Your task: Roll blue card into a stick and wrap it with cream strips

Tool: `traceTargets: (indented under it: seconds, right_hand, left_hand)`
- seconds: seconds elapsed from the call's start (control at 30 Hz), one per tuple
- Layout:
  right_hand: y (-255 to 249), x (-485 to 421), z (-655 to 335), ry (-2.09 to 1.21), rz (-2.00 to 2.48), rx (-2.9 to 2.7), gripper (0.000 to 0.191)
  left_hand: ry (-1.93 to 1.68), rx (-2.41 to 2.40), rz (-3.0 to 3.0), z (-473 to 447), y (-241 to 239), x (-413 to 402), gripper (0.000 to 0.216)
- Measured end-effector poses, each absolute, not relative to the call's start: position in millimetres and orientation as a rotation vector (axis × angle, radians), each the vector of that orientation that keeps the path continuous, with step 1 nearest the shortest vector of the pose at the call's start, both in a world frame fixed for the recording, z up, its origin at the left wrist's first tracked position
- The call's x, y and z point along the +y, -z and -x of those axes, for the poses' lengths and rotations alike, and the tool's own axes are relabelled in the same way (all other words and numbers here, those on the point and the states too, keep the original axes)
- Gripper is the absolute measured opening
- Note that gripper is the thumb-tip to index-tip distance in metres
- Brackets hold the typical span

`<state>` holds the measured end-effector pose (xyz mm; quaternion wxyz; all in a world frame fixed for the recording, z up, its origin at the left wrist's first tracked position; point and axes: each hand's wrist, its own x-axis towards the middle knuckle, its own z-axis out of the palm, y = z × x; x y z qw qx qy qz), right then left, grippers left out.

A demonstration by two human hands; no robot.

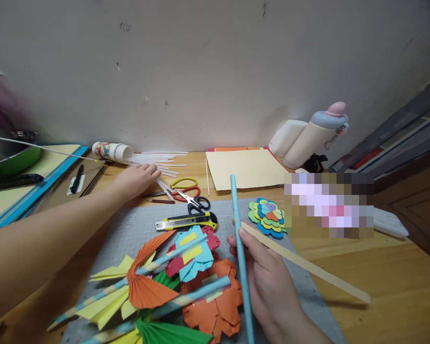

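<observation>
In my right hand (268, 277) I hold a light-blue paper tube (241, 258) upright, its fingers closed round it. A long cream paper strip (315, 267) is pinched against the tube and slants off to the right. My left hand (138, 180) stretches to the back left, its fingers bent down and together over thin white sticks (166, 160). The fingertips' undersides are hidden. Paper flowers on striped stems lie in front of me: one red and blue (195, 255), one orange (215, 310), with a pleated orange leaf (152, 277) and a pleated green leaf (172, 332).
A tipped paper cup (112, 152) lies behind my left hand. Scissors (193, 199) and a yellow utility knife (186, 221) lie by the grey cutting mat (129, 222). Cream paper sheets (245, 167), a layered paper flower (268, 217) and a bottle (313, 136) stand or lie to the right.
</observation>
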<state>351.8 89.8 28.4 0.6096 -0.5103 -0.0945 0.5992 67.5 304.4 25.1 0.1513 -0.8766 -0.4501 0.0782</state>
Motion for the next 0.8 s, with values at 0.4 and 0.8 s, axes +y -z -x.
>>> traceTargets:
  seconds: [0.4, 0.8]
  right_hand:
    - [-30, 91, -350, -1.413, 1.158, -0.228, 0.024]
    - [-27, 90, -350, -1.455, 1.127, -0.248, 0.021]
  left_hand:
    - [-0.075, -1.788, 2.167, -39, -28, 355, 0.029]
    - [-0.277, -1.846, 2.285, -56, -29, 386, 0.053]
